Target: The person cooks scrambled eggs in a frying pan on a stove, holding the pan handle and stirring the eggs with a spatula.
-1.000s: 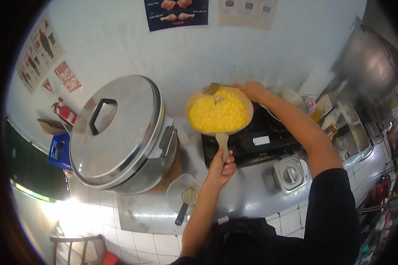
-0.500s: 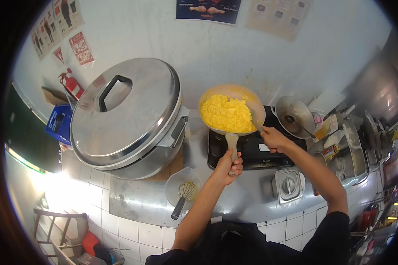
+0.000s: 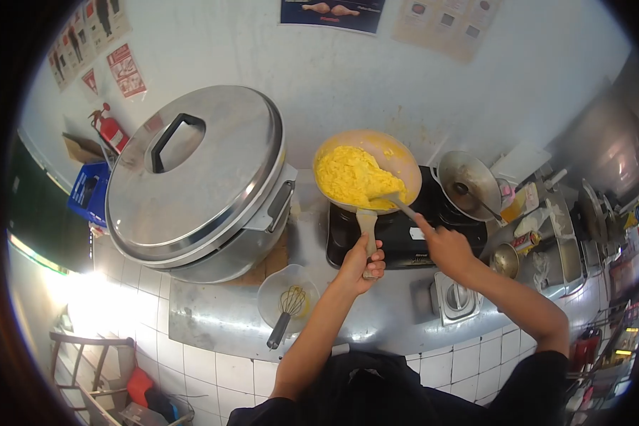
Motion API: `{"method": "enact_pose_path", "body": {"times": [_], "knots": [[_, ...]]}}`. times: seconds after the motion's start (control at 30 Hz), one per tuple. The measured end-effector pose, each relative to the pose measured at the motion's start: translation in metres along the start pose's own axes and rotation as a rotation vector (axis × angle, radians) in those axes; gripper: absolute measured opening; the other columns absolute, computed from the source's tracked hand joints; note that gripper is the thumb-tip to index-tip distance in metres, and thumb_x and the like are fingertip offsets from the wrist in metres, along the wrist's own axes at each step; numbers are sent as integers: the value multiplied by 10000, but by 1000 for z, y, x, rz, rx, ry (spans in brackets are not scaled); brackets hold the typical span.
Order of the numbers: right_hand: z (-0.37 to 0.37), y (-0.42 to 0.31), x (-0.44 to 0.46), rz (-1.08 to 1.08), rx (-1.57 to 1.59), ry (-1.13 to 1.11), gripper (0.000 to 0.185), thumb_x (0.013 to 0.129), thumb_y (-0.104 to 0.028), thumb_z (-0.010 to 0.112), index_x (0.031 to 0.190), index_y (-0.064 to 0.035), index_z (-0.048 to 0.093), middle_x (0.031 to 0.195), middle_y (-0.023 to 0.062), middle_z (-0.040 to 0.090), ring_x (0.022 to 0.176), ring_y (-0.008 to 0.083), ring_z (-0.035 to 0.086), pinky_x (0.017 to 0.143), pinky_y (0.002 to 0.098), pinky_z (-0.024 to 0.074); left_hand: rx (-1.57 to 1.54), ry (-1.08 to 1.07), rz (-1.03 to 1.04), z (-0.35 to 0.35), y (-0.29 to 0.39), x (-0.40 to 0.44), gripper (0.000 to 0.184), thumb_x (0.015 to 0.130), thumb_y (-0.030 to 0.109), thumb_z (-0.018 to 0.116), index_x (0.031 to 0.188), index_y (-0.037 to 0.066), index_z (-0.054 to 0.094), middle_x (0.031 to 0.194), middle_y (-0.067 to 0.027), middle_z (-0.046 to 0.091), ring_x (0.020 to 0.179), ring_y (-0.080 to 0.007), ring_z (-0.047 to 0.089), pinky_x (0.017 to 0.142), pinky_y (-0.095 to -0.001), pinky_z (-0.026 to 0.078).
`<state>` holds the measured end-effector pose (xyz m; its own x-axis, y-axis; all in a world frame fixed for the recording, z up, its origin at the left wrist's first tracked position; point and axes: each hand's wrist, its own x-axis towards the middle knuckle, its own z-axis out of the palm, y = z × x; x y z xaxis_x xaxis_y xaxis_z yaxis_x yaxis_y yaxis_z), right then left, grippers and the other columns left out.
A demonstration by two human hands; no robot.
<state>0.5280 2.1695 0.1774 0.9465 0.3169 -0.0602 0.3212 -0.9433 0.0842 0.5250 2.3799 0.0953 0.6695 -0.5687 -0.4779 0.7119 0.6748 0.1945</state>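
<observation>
My left hand [image 3: 362, 267] is wrapped round the pale handle of a frying pan [image 3: 399, 157], which is tilted above the left side of a black gas stove [image 3: 397, 248]. Yellow scrambled eggs [image 3: 348, 175] are heaped over the left and lower part of the pan. My right hand [image 3: 447, 247] is closed on the handle of a grey spatula [image 3: 389, 198]. The spatula's blade rests in the lower edge of the eggs, and its tip is partly hidden by them.
A huge lidded steel pot [image 3: 199, 177] stands left of the stove. Below it sits a bowl [image 3: 266, 295] with a whisk [image 3: 288, 312]. A wok [image 3: 468, 174] holding a ladle is on the right burner. A lidded steel container [image 3: 458, 298] lies near the counter's front edge.
My right hand has moved the spatula down from the pan's right side to the lower edge of the eggs. The eggs sit more to the left, baring more of the pan's right side.
</observation>
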Motion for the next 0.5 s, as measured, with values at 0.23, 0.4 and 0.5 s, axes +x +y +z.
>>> {"method": "enact_pose_path", "body": {"times": [0.23, 0.4, 0.5], "knots": [[29, 9, 107, 50, 36, 198, 498, 837, -123, 557, 1322, -167, 452, 806, 185, 639, 678, 352, 642, 598, 471, 517, 14, -17, 14, -4, -2, 5, 342, 989, 436, 351, 963, 108, 443, 601, 23, 371, 435, -68, 314, 405, -225, 278], [-47, 58, 115, -50, 69, 161, 318, 871, -208, 534, 1165, -100, 588, 934, 191, 657, 848, 394, 630, 723, 512, 498, -31, -37, 7, -3, -1, 4, 340, 988, 435, 355, 963, 108, 444, 602, 25, 373, 437, -67, 312, 406, -225, 277], [-56, 74, 120, 11, 5, 85, 275, 869, -174, 524, 1102, -52, 604, 976, 206, 654, 879, 400, 625, 769, 474, 502, -17, -21, 12, -2, -1, 2, 341, 988, 435, 353, 963, 107, 443, 603, 24, 371, 441, -67, 309, 409, -226, 278]]}}
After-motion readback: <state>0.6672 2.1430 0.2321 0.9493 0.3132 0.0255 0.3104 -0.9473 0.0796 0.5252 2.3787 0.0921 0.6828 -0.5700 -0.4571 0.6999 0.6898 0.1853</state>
